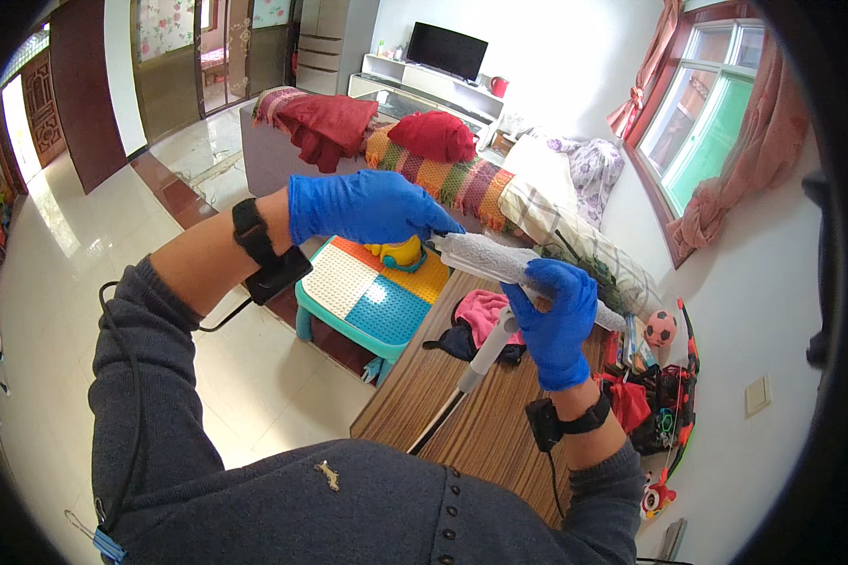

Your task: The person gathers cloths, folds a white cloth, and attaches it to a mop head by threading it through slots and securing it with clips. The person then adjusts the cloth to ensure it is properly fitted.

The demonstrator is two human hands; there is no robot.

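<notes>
A flat mop is held up in front of me, its long head covered by a pale grey, fluffy mop pad (485, 252). My left hand (367, 207), in a blue glove, pinches the left end of the mop head between closed fingers. Farther right, my right hand (558, 320), gloved the same way, grips the head and pad, its fingers curled over the top. Beyond it the pad's right end sticks out. The white and black mop pole (488, 364) slants down from the head toward my body, and its lower end is hidden by my clothing.
Below the mop stands a wooden table (410, 395) bearing pink and dark cloth (481, 315). A small toy table (349, 292) with a coloured studded top is on the left. Behind is a sofa (273, 151) with blankets. Toys and a pink ball (660, 328) crowd the right wall.
</notes>
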